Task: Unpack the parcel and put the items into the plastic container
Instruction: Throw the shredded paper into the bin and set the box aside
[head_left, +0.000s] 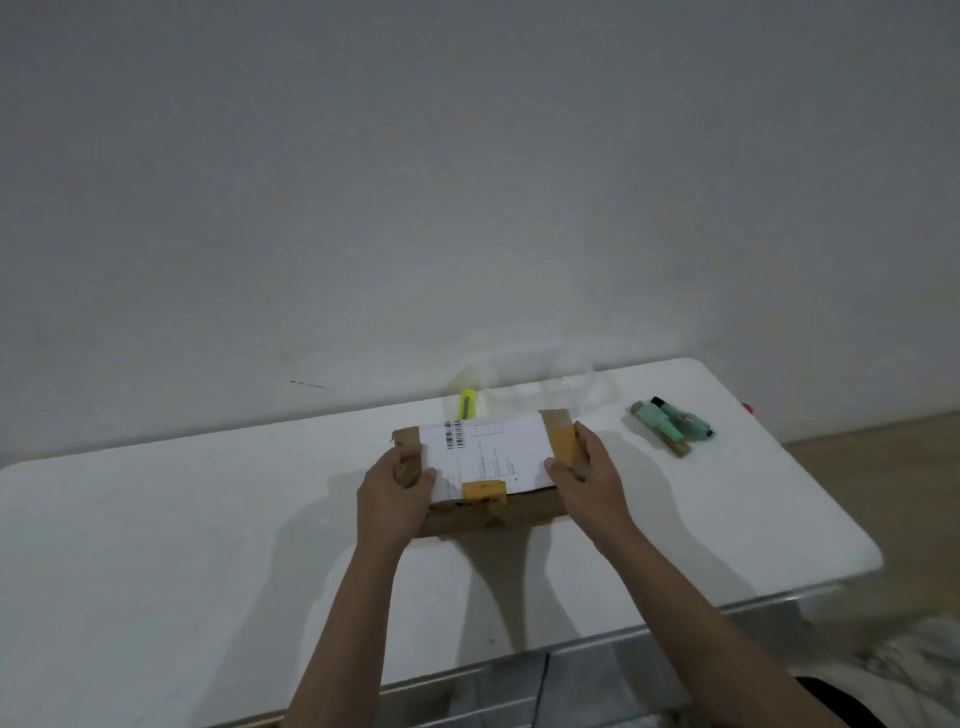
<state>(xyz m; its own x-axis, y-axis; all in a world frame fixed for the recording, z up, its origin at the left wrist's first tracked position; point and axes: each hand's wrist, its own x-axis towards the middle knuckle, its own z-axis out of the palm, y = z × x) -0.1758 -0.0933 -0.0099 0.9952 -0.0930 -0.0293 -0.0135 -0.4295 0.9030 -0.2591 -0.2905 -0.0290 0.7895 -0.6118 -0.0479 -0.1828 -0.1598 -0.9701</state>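
Note:
A brown cardboard parcel (488, 457) with a white shipping label and yellow tape lies on the white table (182, 530). My left hand (395, 493) grips its left end, thumb on top by the label. My right hand (587, 478) grips its right end over the yellow tape. Behind the parcel stands a clear plastic container (545, 374), faint against the wall. A yellow utility knife (466, 405) lies just behind the parcel's back left edge, apparently inside or beside the container.
A small bundle of green and black items on a brown strip (672, 427) lies right of the parcel. The table's right edge drops to a tan floor (893, 493). A grey wall rises directly behind the table.

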